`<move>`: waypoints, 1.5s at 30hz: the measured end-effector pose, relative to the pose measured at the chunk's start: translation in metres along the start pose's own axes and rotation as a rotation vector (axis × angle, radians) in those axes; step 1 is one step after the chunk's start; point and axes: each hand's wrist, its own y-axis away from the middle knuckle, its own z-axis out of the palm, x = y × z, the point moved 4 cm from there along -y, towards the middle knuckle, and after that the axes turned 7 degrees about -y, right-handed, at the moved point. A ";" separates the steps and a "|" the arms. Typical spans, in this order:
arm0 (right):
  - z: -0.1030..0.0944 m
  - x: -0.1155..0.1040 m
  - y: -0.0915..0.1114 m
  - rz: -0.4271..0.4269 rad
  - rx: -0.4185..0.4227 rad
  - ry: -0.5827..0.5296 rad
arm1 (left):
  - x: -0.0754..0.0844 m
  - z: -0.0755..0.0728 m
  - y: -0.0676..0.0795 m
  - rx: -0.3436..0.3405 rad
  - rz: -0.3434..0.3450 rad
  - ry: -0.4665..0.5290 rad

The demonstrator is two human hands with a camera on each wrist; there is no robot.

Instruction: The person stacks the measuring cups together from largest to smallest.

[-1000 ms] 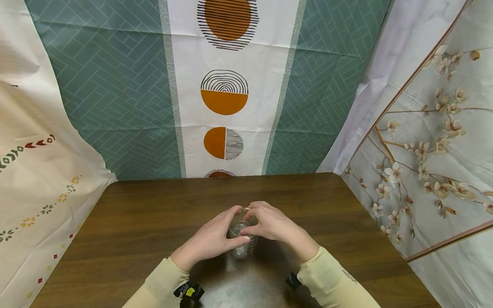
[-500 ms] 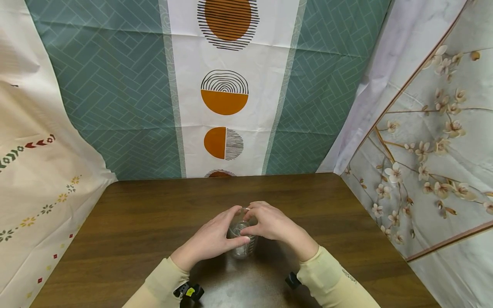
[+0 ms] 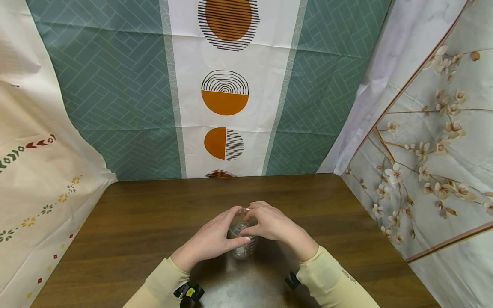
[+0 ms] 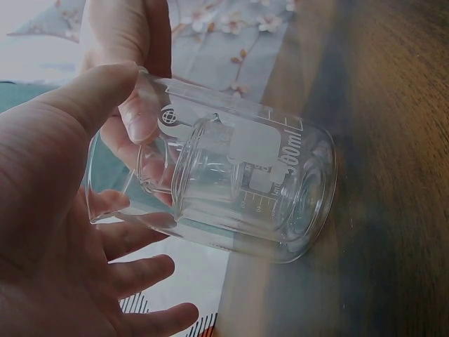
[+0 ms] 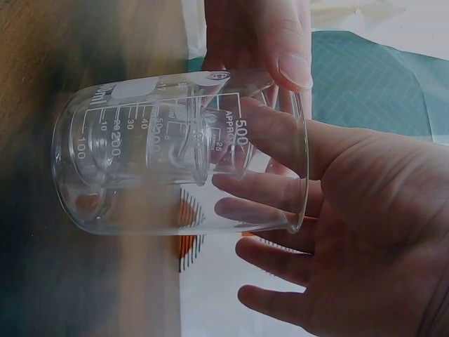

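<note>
A large clear glass beaker (image 3: 249, 247) with white 500 ml markings stands upright on the table (image 3: 154, 214). Inside it sits a smaller graduated beaker (image 5: 165, 137). A still smaller beaker (image 5: 230, 144) marked 25 shows at that one's mouth. My left hand (image 3: 211, 238) holds the large beaker near its rim, thumb on the near side and fingers on the far side. My right hand (image 3: 272, 222) reaches in at the mouth, thumb and fingers around the smallest beaker; they appear to pinch it. Overlapping glass blurs the exact contact. The other right fingers extend outside the rim.
Behind the brown table hangs a green and white patterned cloth (image 3: 127, 107). A floral cloth (image 3: 423, 171) borders the right side, a cream cloth (image 3: 42, 171) the left. Black wrist cameras sit under both sleeves.
</note>
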 end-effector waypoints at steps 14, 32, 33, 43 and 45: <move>0.000 0.000 -0.002 0.000 -0.010 -0.003 | 0.000 0.001 -0.001 -0.010 -0.017 -0.025; -0.001 0.001 0.001 -0.004 -0.011 -0.020 | 0.000 0.002 -0.002 -0.010 -0.017 -0.027; -0.001 0.001 0.001 -0.006 -0.006 -0.023 | 0.000 0.002 -0.002 -0.013 -0.019 -0.027; -0.002 0.009 0.009 -0.036 0.085 -0.056 | 0.000 0.003 -0.003 -0.010 -0.030 -0.053; -0.003 0.010 0.010 -0.049 0.102 -0.060 | 0.000 0.003 -0.003 -0.006 -0.034 -0.064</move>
